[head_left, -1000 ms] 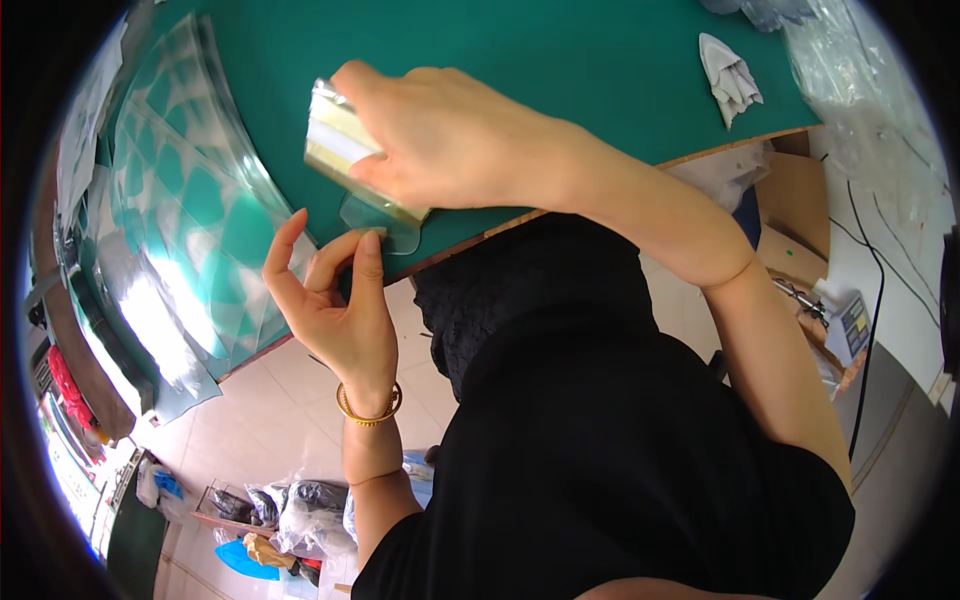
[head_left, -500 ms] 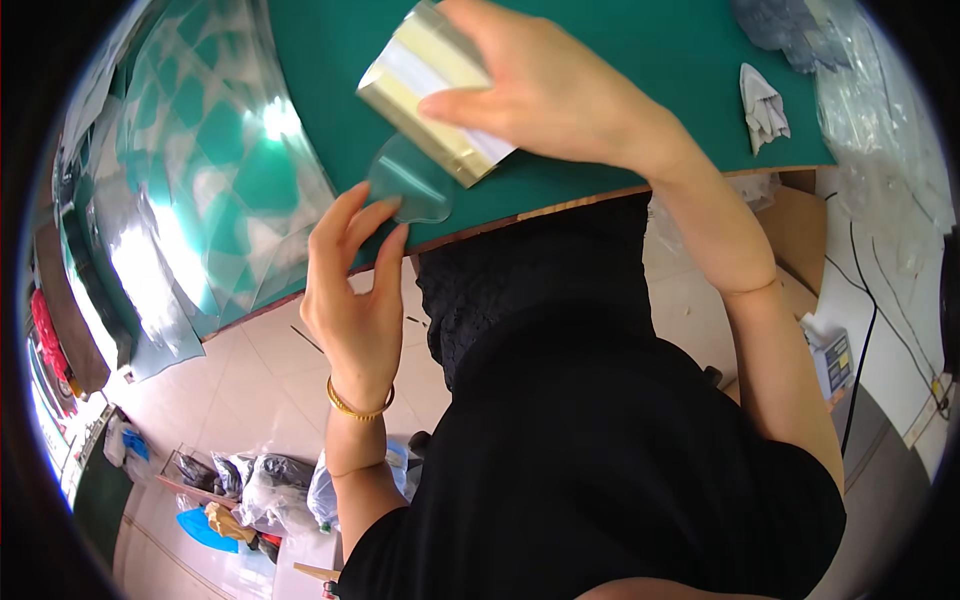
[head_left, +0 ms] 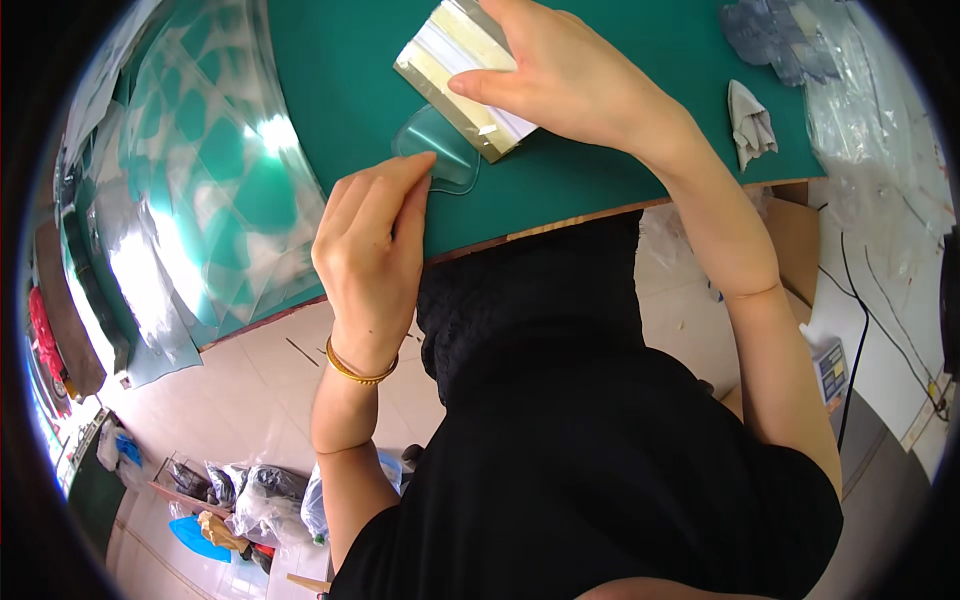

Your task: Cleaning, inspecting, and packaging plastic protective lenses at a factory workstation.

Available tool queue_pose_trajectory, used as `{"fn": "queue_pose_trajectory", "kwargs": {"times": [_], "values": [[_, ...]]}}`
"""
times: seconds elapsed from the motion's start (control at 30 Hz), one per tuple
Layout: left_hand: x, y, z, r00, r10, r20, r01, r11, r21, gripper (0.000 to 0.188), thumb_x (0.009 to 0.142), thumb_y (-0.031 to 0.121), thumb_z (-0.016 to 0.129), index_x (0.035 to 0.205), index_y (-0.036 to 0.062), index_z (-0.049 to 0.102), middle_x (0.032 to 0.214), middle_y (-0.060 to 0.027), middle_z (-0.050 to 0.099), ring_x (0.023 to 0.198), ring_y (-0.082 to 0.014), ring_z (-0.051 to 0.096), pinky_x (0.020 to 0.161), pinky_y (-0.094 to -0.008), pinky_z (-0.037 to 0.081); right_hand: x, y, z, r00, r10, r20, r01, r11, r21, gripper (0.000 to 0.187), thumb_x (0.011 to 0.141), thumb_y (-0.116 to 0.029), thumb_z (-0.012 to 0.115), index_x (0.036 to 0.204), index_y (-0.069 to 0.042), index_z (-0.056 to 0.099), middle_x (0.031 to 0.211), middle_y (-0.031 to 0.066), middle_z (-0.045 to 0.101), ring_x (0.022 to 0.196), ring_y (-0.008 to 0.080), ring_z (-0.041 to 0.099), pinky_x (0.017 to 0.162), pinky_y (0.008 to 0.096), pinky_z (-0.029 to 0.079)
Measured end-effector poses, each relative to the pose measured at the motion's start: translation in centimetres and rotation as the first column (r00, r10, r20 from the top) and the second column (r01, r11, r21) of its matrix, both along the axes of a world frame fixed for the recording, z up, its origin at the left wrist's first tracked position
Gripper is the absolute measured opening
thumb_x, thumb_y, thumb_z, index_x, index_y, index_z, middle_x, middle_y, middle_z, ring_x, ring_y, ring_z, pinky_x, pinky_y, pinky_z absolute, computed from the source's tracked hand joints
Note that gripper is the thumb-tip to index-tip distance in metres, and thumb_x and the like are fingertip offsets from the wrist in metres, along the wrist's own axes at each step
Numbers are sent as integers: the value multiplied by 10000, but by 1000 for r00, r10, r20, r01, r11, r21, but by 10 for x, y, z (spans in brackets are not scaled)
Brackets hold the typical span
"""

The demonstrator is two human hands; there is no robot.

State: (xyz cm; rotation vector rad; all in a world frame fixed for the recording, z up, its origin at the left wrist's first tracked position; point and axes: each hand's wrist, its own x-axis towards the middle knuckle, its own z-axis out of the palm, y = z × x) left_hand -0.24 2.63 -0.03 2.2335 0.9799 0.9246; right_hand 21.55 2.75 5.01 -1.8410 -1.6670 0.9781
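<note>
A pale yellow and white block with shiny gold-brown edges sits in my right hand, the thumb laid across its face. From under the block's lower left edge sticks out a clear, rounded plastic piece. My left hand, with a gold bangle at the wrist, is closed in a pinch at the left edge of this clear piece. Its thumb and index fingertip meet there, and the other fingers are curled together. The block's far end is partly hidden behind my right hand.
Large clear plastic sheets with rounded shapes lie on the left of the green table. A crumpled grey-white cloth lies to the right, near clear plastic bags. Bagged items stand on the floor at lower left.
My left hand has gone from spread fingers to a pinch at the clear piece's edge. My right hand, the block and the clear piece appear shifted to the right and slightly farther away.
</note>
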Motion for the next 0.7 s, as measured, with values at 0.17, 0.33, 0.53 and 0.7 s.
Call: {"fn": "queue_pose_trajectory", "kwargs": {"times": [0.17,0.33,0.53,0.7], "values": [[1,0,-3,1000,15,17,-17,995,95,154,751,-82,727,876,6,713,851,-93,707,770,-236,672,689,-310,538,-1,1,-7,1000,9,3,-9,998,56,407,878,-214,642,1085,54,416,965,350,597,927,525,576,776,524,465],[2,-1,-8,998,37,58,-42,995,88,160,739,-86,738,864,12,718,843,-87,716,772,-224,682,681,-293,538,7,-1,1,986,-48,-159,57,997,52,436,864,-221,683,1092,59,438,1000,333,588,968,501,573,788,477,471],[6,0,-6,996,14,82,-28,985,172,187,721,-95,744,871,15,721,850,-80,718,756,-215,680,665,-284,540,6,2,-7,998,-19,-57,22,999,47,434,870,-213,666,1086,63,410,970,356,589,940,514,581,766,500,467],[4,-3,-4,999,24,27,-29,979,200,200,716,-98,744,877,20,725,864,-82,722,747,-214,685,655,-277,545,8,3,-6,1000,20,-19,-20,1000,9,406,878,-205,643,1068,62,403,972,376,585,922,527,574,751,526,466]]}}
